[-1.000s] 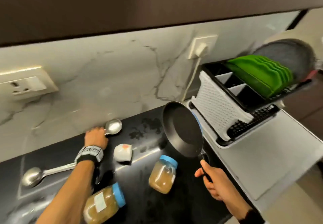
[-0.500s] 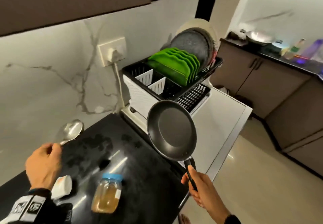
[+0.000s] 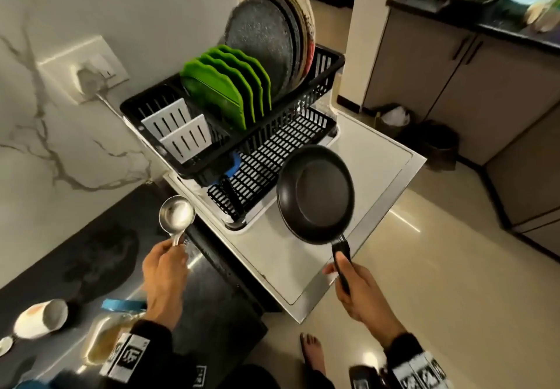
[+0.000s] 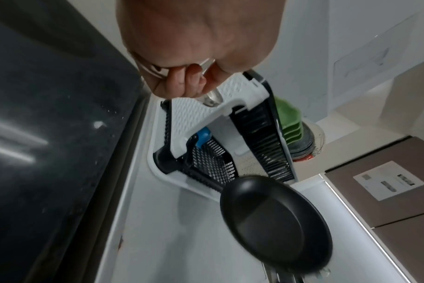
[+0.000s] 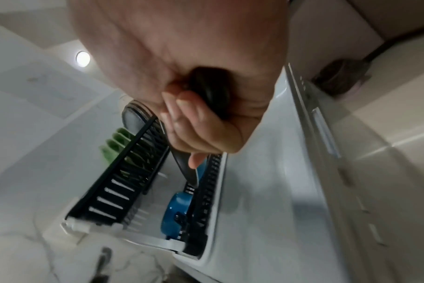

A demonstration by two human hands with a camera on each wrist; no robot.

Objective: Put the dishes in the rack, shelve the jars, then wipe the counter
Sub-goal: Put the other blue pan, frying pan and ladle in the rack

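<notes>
Before the two-tier dish rack (image 3: 315,91), right hand (image 3: 360,293) grips the black frying pan (image 3: 315,193) handle; left hand (image 3: 165,273) grips the steel ladle (image 3: 176,214) handle.

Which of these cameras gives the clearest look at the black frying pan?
The head view: the whole frying pan shows, its inside and the handle gripped by the right hand, in front of the dish rack. The left wrist view shows only its blurred underside. The right wrist view shows just the handle inside the fist.
</notes>
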